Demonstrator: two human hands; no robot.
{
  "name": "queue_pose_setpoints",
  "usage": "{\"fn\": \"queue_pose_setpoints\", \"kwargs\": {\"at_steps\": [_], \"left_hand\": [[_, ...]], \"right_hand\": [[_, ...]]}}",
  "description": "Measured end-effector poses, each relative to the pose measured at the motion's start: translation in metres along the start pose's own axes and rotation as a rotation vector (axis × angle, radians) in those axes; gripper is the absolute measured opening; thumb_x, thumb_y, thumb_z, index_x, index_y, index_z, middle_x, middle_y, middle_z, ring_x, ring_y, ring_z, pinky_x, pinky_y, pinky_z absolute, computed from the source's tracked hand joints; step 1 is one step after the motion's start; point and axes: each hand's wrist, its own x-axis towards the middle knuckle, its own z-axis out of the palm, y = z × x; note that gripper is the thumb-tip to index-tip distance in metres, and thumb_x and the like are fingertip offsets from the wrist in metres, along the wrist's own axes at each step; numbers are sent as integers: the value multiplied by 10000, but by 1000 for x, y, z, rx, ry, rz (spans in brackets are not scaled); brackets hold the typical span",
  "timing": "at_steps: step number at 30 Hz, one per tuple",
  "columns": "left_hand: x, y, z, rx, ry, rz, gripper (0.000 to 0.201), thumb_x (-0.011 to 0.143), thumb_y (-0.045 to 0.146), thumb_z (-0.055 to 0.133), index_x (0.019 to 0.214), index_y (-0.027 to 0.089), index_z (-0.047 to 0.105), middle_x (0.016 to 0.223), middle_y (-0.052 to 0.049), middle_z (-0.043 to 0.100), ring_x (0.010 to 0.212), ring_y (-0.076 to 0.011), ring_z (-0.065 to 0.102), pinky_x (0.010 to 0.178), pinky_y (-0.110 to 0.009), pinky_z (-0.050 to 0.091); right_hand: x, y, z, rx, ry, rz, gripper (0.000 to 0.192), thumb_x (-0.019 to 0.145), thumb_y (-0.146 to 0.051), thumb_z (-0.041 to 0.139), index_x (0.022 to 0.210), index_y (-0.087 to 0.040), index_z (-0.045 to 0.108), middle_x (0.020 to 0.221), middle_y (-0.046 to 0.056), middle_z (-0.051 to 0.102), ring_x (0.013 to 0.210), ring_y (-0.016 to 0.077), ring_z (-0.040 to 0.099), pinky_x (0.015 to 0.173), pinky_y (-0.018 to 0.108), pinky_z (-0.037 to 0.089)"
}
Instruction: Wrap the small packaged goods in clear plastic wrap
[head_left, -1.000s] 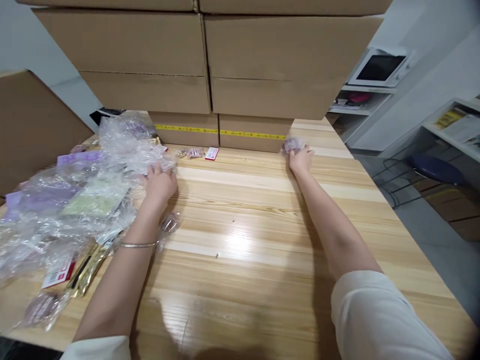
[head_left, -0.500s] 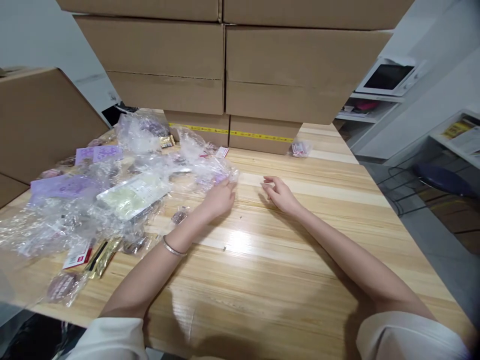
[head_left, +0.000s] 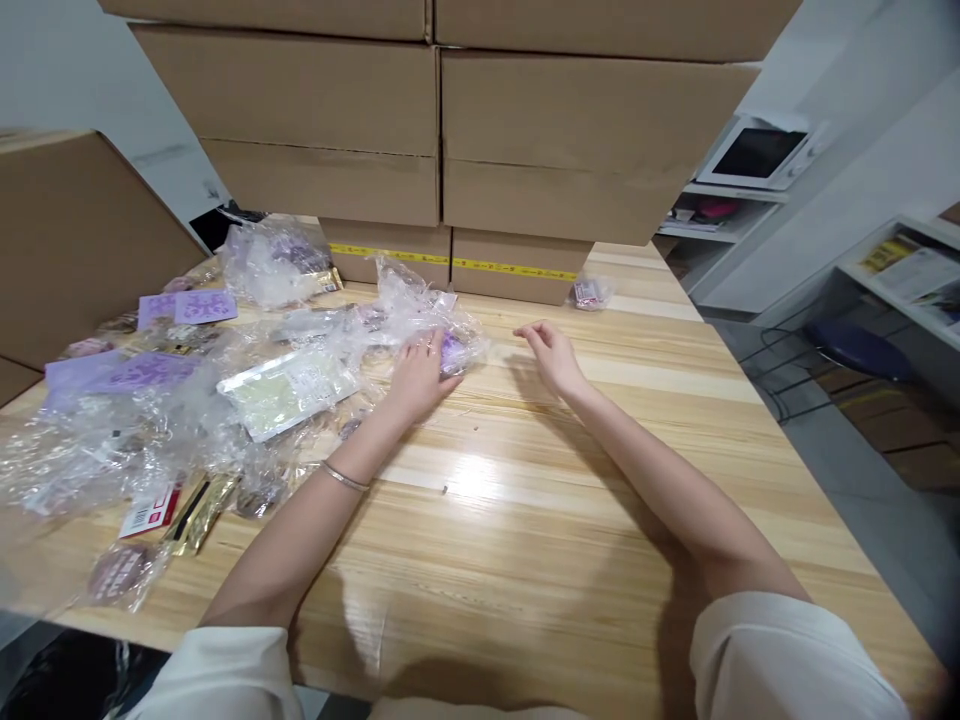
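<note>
My left hand [head_left: 421, 372], with a silver bangle on its wrist, lies palm down on crumpled clear plastic packaging [head_left: 409, 310]; its fingers are spread and the thumb points right. A purple printed piece [head_left: 452, 354] shows through the plastic beside the fingers. My right hand [head_left: 553, 356] hovers over the bare wood to the right, holding nothing, fingers loosely bent and apart from the plastic. Left of my hands, a silver-edged pale green sachet [head_left: 289, 390] rests on the heap of wrappers.
Stacked cardboard boxes [head_left: 555, 150] rise behind the wooden table [head_left: 570, 560], and another box [head_left: 82, 230] stands at left. Purple cards [head_left: 187, 307], a gold packet [head_left: 201, 512] and a wrapped round item [head_left: 120, 573] lie leftward. A small bagged packet [head_left: 589, 293] sits far right.
My left hand has shifted slightly left and flattened, its fingers spreading over the plastic. The green sachet has slid a little right. My right hand has risen slightly, and the view has panned right.
</note>
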Motion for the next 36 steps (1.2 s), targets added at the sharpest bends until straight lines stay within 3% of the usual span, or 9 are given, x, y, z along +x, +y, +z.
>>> {"fn": "queue_pose_setpoints", "kwargs": {"at_steps": [4,9,13,16,18,22,27,32,36], "left_hand": [[3,-5,-12,-65,-118,50,844,830,609,620,1512,172,383,1516,-152,451,1370,-349,409,1164,-480,225],[4,3,-23,-243,-193,76,540,992,546,304,1196,256,712,1369,-39,596,1287,-267,454,1131,-423,298],[3,4,-24,-99,-163,-67,520,994,494,287,1259,293,687,1345,-75,605,1247,-319,477,1082,-490,340],[2,1,-25,49,-168,-224,660,883,712,404,1343,294,625,1381,-153,572,1286,-417,459,1065,-590,314],[2,2,-25,42,-258,-295,855,781,852,403,1373,266,595,1411,-194,541,1316,-461,440,1069,-617,295],[0,17,-21,-20,-285,-307,1089,683,889,485,1490,161,420,1525,-262,387,1376,-491,377,1100,-616,265],[2,21,-24,-158,-297,-235,996,725,652,634,1528,162,309,1437,-229,487,1271,-400,531,1030,-454,419],[13,-5,-32,-175,-181,-493,868,746,560,646,1463,143,390,1432,-226,493,1299,-402,508,1050,-480,404],[22,-21,-36,-287,-22,-625,695,781,432,652,1369,121,448,1279,-169,629,1180,-334,605,997,-436,458]], "right_hand": [[-13,-5,-8,53,-149,0,354,860,-496,613,1041,-193,650,1139,101,703,1005,205,655,925,374,502],[-14,-11,38,102,-128,278,576,707,-395,798,1200,-181,591,1059,93,690,793,189,662,744,351,566],[-7,-10,58,174,-168,339,586,674,-162,742,1233,-140,570,896,63,683,641,161,628,574,310,558],[-11,-8,48,217,-182,322,694,646,-92,671,1322,-170,531,956,59,693,672,161,643,543,274,541],[-18,-7,36,235,-191,310,793,632,-78,633,1401,-197,476,998,54,707,715,163,656,552,253,529],[-32,-14,18,288,-274,197,922,631,-112,605,1512,-227,361,1055,56,731,749,156,659,609,249,505],[-41,-23,8,318,-331,95,961,631,-169,625,1536,-287,321,1027,42,734,798,186,673,615,261,477],[-47,-12,-3,341,-165,232,938,601,-182,651,1491,-258,364,843,12,690,838,228,691,597,271,496],[-57,6,-18,255,-9,319,776,590,-166,607,1353,-246,493,763,-24,616,791,198,658,621,282,517]]}}
